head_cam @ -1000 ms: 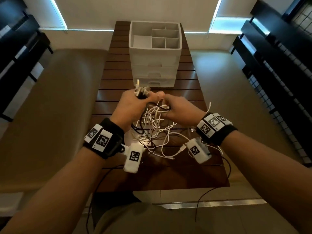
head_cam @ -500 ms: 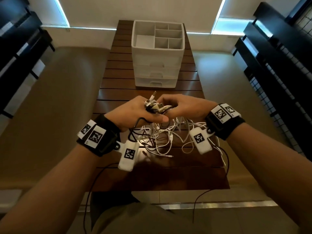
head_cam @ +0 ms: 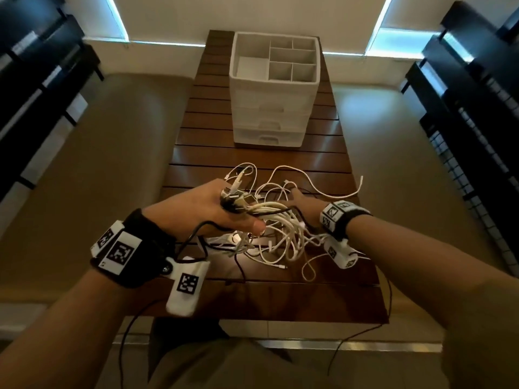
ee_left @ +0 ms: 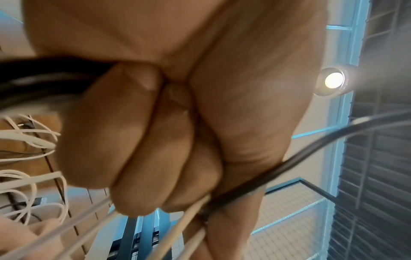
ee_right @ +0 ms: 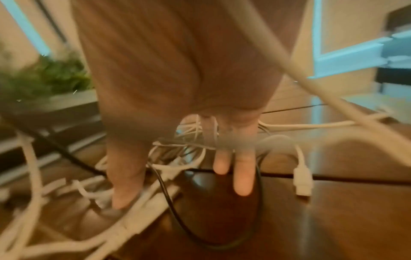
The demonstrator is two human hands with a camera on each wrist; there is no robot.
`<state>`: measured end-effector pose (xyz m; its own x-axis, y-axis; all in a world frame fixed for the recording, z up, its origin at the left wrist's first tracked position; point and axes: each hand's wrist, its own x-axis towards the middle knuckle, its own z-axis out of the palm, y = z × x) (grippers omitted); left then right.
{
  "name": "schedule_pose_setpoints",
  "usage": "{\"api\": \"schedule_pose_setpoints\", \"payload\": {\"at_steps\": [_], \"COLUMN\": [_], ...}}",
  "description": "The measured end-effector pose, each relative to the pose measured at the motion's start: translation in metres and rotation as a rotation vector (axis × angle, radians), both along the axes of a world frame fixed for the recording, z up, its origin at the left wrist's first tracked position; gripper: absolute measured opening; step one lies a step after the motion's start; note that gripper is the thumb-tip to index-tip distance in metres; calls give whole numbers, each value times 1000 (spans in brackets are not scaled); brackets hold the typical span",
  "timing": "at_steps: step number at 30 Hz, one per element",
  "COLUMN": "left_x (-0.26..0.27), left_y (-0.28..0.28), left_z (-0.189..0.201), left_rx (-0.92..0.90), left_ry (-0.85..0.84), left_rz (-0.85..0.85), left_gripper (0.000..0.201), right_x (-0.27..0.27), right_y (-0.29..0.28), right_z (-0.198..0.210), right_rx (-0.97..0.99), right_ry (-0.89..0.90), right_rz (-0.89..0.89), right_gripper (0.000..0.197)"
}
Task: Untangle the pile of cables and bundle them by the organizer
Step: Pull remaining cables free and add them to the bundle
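A tangle of white and black cables (head_cam: 276, 240) lies on the wooden slat table (head_cam: 280, 293). My left hand (head_cam: 224, 210) hovers over its left side and grips a bunch of plug ends (head_cam: 234, 196), with cables trailing down to the pile. In the left wrist view the fingers (ee_left: 144, 140) are curled tight round a black cable (ee_left: 295, 156) and white ones (ee_left: 177, 232). My right hand (head_cam: 302, 202) reaches into the right of the tangle, its fingers (ee_right: 243, 176) straight and touching the tabletop among the loops. The white drawer organizer (head_cam: 273, 113) stands further back.
A loose white USB plug (ee_right: 302, 181) lies just right of my right fingers. One white cable (head_cam: 337, 192) trails off toward the table's right edge. Bare table lies between pile and organizer. Dark shelving (head_cam: 477, 108) stands to the right, and a beige bench (head_cam: 98, 178) to the left.
My right hand has let go of the plug bunch and dropped to the right into the pile with straight fingers. The left hand keeps hold of the plugs. Cable loops have spread out further back.
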<state>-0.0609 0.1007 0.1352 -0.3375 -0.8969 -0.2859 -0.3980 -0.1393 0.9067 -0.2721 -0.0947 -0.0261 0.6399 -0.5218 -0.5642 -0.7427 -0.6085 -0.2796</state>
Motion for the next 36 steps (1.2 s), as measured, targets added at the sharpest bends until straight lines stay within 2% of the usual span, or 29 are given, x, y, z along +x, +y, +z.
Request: {"api": "schedule_pose_setpoints", "payload": {"at_steps": [5, 8, 10, 12, 14, 16, 17, 19, 21, 22, 24, 25, 26, 28, 30, 32, 33, 35, 36], "left_x": [9, 10, 9, 10, 8, 6, 5, 4, 8, 11, 18, 18, 19, 14, 8, 3, 0, -2, -1], "left_y": [6, 5, 3, 2, 0, -1, -2, -4, -5, -6, -8, -9, -11, -13, -18, -20, -22, -24, -24], "left_z": [2, 1, 2, 1, 1, -2, -1, -3, -4, -5, -7, -7, -8, -10, -13, -13, -12, -10, -9], "left_rx": [-27, -11, -16, -10, -6, 8, 18, 25, 34, 44, 62, 71, 65, 48, 46, 31, 21, 20, 18], "left_ry": [-5, 9, 25, 31, 44, 67, 66, 44, 2, -4, -13, -24, -28, 6, 57, 98, 104, 123, 126], "left_rz": [34, 35, 20, -5, -21, -38, -36, -25, 15, 44, 110, 144, 174, 210, 245, 262, 265, 283, 303], "left_gripper": [34, 34, 32, 23, 23, 28, 31, 39, 41, 37, 25, 24, 24, 18, 15, 21, 24, 25, 28], "right_x": [23, 41, 51, 58, 59, 58, 56, 49, 37, 30, 15, 6, -2, -12, -11, -4, -1, 1, -3], "right_y": [4, -8, -21, -35, -50, -60, -60, -55, -48, -46, -40, -34, -26, -2, 28, 52, 59, 66, 63], "right_z": [-5, -14, -10, 1, 15, 21, 23, 31, 41, 50, 74, 89, 103, 129, 143, 136, 127, 107, 97], "right_rx": [-59, -102, -147, -245, -333, -276, -180, 18, 86, 76, 61, 85, 135, 300, 388, 352, 314, 237, 195], "right_ry": [-81, -21, -86, -261, -397, -456, -460, -435, -367, -345, -409, -515, -657, -879, -853, -698, -670, -725, -758], "right_rz": [68, 103, 31, -129, -320, -404, -402, -345, -251, -207, -189, -229, -286, -320, -182, -32, -2, -79, -148], "right_gripper": [35, 19, 15, 22, 20, 18, 21, 49, 79, 80, 54, 38, 31, 35, 45, 50, 43, 12, 11]}}
